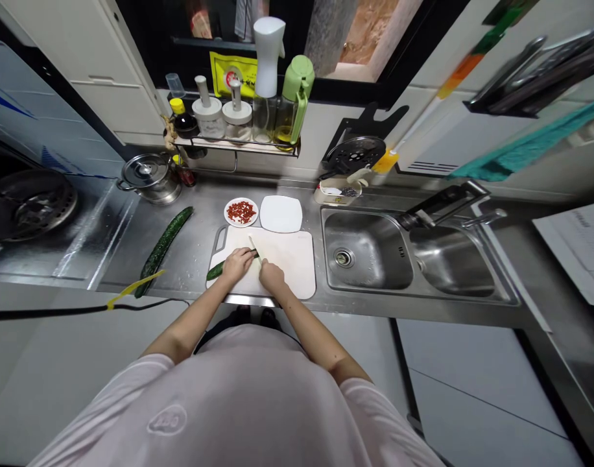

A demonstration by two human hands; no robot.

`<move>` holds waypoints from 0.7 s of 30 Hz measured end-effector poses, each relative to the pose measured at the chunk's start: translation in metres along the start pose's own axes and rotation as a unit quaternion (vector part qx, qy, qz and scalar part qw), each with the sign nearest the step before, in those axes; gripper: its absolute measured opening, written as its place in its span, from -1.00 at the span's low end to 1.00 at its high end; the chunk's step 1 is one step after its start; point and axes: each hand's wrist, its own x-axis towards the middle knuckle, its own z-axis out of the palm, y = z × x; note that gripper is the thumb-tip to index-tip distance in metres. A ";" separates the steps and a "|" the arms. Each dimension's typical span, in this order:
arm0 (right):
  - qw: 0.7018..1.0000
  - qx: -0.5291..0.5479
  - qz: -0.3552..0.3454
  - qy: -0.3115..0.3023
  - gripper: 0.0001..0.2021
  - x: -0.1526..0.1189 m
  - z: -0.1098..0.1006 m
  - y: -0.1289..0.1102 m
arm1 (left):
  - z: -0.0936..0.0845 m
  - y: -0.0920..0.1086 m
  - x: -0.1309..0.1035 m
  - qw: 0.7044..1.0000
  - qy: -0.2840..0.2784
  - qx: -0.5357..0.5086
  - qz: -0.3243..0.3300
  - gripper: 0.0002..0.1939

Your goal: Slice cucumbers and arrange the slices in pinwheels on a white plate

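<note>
On the white cutting board point(297, 266) lies a dark green cucumber point(214, 272), partly covered by my left hand point(237, 264), whose fingers press down round it. My right hand point(272, 275) is closed round the handle of a knife point(254, 246). The blade stands on edge across the cucumber's right end, close to my left fingertips. Most of the knife's handle is hidden in my fist. Just behind the board are a small plate of chopped red pieces point(241, 212) and a white square plate point(281, 214).
A second whole cucumber point(166, 243) lies on the steel counter at left, near a lidded pot point(148, 176). To the right is a double sink point(368, 250). A rack point(238, 144) of bottles and jars hangs behind. A black cord point(83, 311) crosses the left front edge.
</note>
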 end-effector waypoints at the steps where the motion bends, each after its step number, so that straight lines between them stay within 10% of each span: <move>1: 1.000 0.002 -0.002 0.001 -0.72 0.003 -0.001 -0.001 | 0.000 0.000 0.000 1.000 0.000 -0.001 0.002 -0.70; 21: 1.000 0.000 0.001 -0.016 -0.73 -0.008 -0.008 0.002 | -0.010 0.006 0.004 0.999 -0.026 -0.019 -0.039 -0.72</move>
